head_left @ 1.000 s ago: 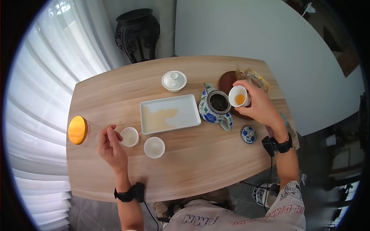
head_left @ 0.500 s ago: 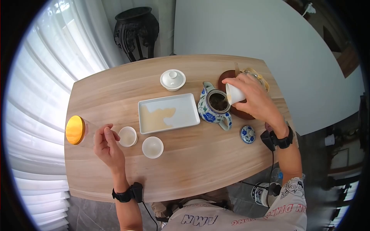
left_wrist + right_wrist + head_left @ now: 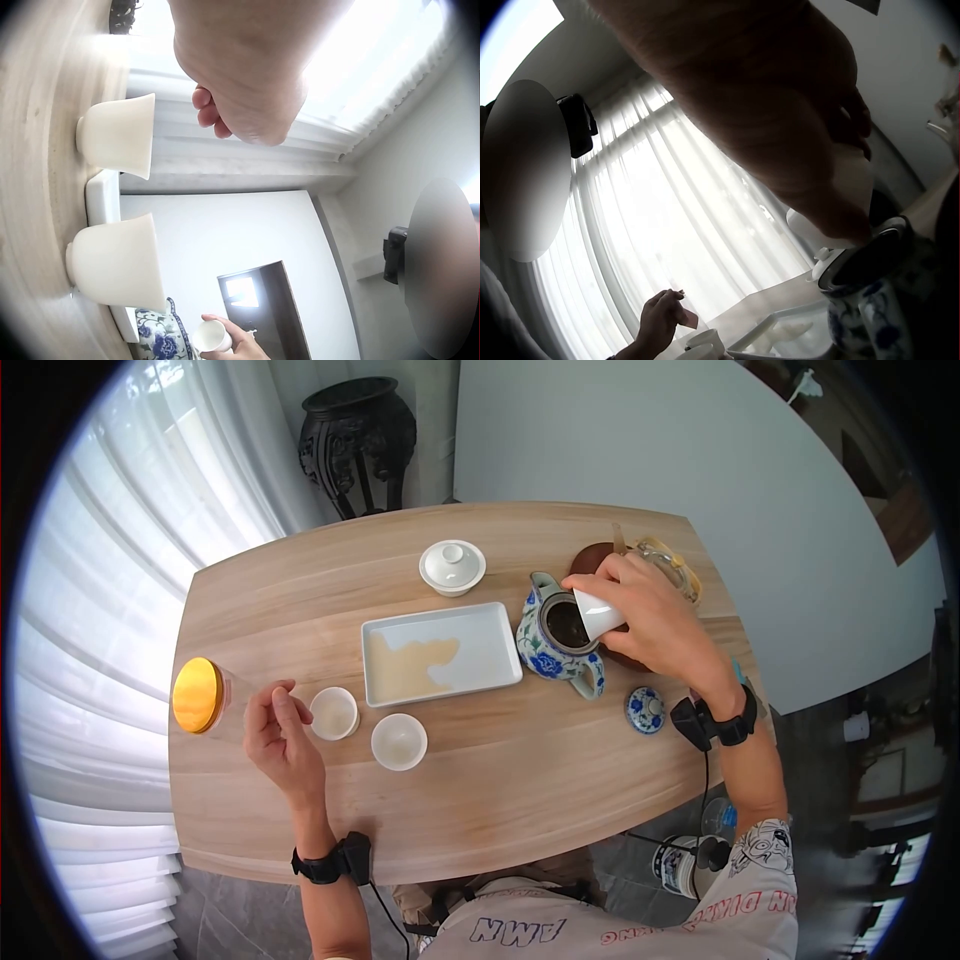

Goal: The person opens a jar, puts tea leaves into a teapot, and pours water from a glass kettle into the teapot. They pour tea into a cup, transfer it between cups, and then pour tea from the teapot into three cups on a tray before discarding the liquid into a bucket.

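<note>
My right hand grips a small white cup, tipped steeply with its mouth over the uncovered blue-and-white teapot. In the left wrist view the same white cup appears beside the teapot, its inside looking white. Dark contents show within the teapot's opening. My left hand hovers at the left with loosely curled fingers and holds nothing. Right beside it stands one white cup, with a second white cup nearer the middle. The teapot's lid lies apart, below the right forearm.
A white tray with a pale brown puddle sits left of the teapot. Behind it stands a lidded white bowl. A yellow-lidded jar is at far left; a glass vessel and brown round board are behind the right hand.
My right hand has turned the cup from nearly upright, with amber liquid showing, to tipped over the teapot, where liquid poured out. My left hand has barely moved.
</note>
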`<action>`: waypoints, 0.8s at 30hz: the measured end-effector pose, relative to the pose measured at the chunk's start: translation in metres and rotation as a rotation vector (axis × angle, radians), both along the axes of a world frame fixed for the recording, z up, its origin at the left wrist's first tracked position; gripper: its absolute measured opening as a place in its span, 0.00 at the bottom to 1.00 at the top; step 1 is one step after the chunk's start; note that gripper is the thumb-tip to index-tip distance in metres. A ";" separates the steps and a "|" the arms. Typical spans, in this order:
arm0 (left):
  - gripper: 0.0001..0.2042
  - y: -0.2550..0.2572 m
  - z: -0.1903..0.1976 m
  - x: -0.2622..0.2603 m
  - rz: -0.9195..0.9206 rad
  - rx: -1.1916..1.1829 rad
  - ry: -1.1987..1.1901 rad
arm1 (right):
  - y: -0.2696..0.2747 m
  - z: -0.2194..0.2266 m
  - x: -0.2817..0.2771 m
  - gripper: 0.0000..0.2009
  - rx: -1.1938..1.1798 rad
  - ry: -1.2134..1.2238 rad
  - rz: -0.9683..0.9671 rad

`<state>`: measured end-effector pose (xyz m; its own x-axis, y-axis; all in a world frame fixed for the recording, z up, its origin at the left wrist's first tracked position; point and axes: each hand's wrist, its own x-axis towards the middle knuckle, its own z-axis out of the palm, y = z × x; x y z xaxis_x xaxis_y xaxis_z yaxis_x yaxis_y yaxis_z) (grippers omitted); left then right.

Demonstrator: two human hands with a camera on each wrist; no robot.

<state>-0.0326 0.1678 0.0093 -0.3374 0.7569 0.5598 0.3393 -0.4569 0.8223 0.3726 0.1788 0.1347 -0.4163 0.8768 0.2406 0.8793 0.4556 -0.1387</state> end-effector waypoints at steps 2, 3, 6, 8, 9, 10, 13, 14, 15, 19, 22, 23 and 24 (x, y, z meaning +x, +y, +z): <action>0.09 0.000 -0.001 -0.001 -0.004 -0.012 -0.005 | 0.001 -0.002 0.001 0.29 -0.006 0.000 -0.001; 0.09 0.000 -0.001 -0.001 -0.005 -0.017 -0.007 | 0.001 -0.001 0.001 0.30 -0.015 -0.001 -0.011; 0.09 0.000 -0.002 -0.001 -0.004 -0.010 -0.001 | 0.002 -0.002 -0.001 0.30 -0.009 0.007 -0.011; 0.09 0.001 -0.002 -0.001 -0.002 -0.010 -0.002 | 0.002 -0.004 -0.001 0.30 0.000 0.013 -0.010; 0.09 0.001 -0.003 -0.002 -0.001 -0.011 -0.002 | 0.002 -0.006 0.000 0.31 0.002 0.014 -0.012; 0.09 0.001 -0.003 -0.001 -0.008 -0.012 -0.010 | 0.003 -0.007 0.001 0.31 0.003 0.017 -0.013; 0.09 0.001 -0.003 -0.001 -0.005 -0.013 -0.008 | 0.003 -0.009 0.003 0.29 0.038 0.087 -0.051; 0.09 0.002 -0.003 0.000 0.005 -0.011 0.006 | -0.001 -0.007 0.001 0.29 -0.021 0.208 -0.096; 0.09 0.002 -0.003 0.000 0.020 -0.010 0.022 | -0.008 -0.002 -0.004 0.30 -0.084 0.330 -0.136; 0.09 0.002 0.000 0.001 -0.002 -0.028 -0.028 | -0.039 0.000 -0.033 0.30 -0.286 0.633 -0.090; 0.09 0.004 0.000 0.000 0.019 -0.009 -0.034 | -0.053 -0.031 -0.063 0.31 -0.209 0.478 0.050; 0.09 0.004 0.000 -0.001 0.025 -0.005 -0.048 | -0.055 -0.044 -0.071 0.32 -0.210 0.439 0.075; 0.09 0.004 0.000 -0.002 0.025 -0.010 -0.045 | -0.057 -0.056 -0.079 0.32 -0.248 0.450 0.086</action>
<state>-0.0348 0.1718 0.0093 -0.3807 0.7537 0.5358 0.3128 -0.4403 0.8416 0.2934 0.1216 0.0790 -0.3923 0.8974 0.2019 0.6691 0.4290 -0.6068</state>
